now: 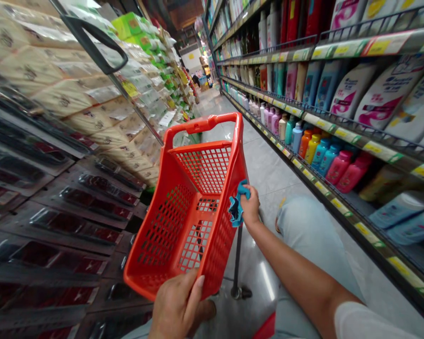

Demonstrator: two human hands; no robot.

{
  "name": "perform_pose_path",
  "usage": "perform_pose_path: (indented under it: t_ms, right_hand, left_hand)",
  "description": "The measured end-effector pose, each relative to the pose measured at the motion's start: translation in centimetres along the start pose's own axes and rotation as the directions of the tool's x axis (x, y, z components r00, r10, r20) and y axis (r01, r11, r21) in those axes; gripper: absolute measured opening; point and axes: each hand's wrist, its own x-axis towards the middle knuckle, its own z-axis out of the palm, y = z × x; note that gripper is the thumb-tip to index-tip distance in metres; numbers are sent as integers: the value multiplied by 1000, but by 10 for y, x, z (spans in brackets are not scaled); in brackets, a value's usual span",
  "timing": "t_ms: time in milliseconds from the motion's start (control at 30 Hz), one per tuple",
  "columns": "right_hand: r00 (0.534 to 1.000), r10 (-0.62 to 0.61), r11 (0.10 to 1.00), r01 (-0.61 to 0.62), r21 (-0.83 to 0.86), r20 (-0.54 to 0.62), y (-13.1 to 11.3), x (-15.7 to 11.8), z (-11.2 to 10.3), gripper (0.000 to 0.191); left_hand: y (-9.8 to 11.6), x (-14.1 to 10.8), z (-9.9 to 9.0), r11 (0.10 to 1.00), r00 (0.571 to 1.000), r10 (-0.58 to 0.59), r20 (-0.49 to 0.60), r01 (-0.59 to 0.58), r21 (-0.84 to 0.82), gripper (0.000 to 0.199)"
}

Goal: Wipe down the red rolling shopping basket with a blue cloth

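A red plastic shopping basket cart (pixel 217 226) with grid walls stands in the middle of the view, with nothing inside it. My left hand (pixel 176 303) grips its near rim at the bottom, thumb over the edge. At the cart's right outer side, my right hand (pixel 250 205) has its fingers closed on a crumpled blue cloth (pixel 236 212), which lies against the red wall. A long grey handle (pixel 102 47) on a metal pole rises at the upper left behind the cart.
Shelves of shampoo bottles (pixel 353 89) run along the right. Stacked tissue packs (pixel 74 89) and boxed goods (pixel 74 226) line the left. Grey tiled floor (pixel 268 165) lies between, with my bent knee (pixel 304 226) to the right. A person (pixel 196 80) is far down the aisle.
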Motion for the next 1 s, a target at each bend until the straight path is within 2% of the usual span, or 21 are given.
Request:
perform_pose_path:
  t_ms: [167,233,300,367,433,533,633,733,833,1000]
  right_hand:
    - [993,-113,994,112,-19,-44,-7,29,-11,30]
    - [995,-75,996,71,-57,-61,-1,26,-18,29]
    - [997,-41,996,36,-78,-64,2,21,-23,29]
    - [998,-53,996,50,-79,-31,-3,19,-25,29]
    - [995,-103,993,103,-54,15,-16,26,-20,30]
    - [978,-210,978,210,2,12,-37,43,-7,33]
    - [986,-164,986,164,-36,-12,-33,51,4,34]
    - [998,-56,994,57,-96,12,-13,46,7,32]
    - [997,-51,994,56,-90,52,-10,40,8,31]
    - [961,-229,973,231,0,156,-31,49,10,36]
  left_hand:
    - [-17,-6,-10,995,995,-66,80,72,-75,36]
    - [-24,-3,-16,990,985,-112,133,123,-74,36]
    - [-28,10,-23,981,956,-170,239,187,-51,38]
    - [-29,36,-27,971,923,-220,316,239,-23,40]
    - [-24,73,-26,965,932,-252,261,262,-3,42]
    - [-13,128,-11,960,939,-274,206,280,0,47]
    - [-7,162,12,943,921,-332,204,332,36,42]
    - [-10,171,28,935,915,-355,194,351,53,32]
    - [-18,167,33,939,919,-344,193,339,58,27]
    - [-23,164,32,954,930,-300,211,291,74,30]
